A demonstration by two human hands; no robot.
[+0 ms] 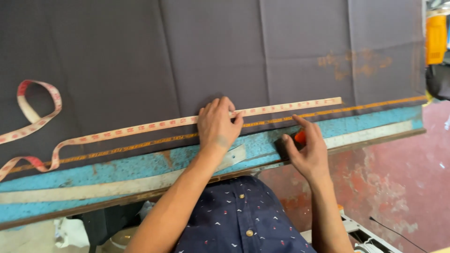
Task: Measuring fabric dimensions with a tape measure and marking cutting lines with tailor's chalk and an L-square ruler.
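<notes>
A dark grey cloth point(187, 51) lies spread over a blue-topped table point(140, 164). A pale measuring tape point(140, 127) runs along the cloth near its front edge and loops at the far left. My left hand point(217, 124) presses the tape flat against the cloth with its fingers. My right hand point(307, 147) pinches a small orange piece of chalk point(300, 137) at the cloth's selvedge, just below the tape's right stretch. Faint orange chalk marks point(354, 63) show on the cloth at the upper right.
The table's worn wooden front edge point(117, 199) runs diagonally across the view. Beneath it lies a reddish, patchy floor point(389, 187). A yellow object point(436, 37) stands past the cloth's right end. White metal parts point(356, 229) sit by my right forearm.
</notes>
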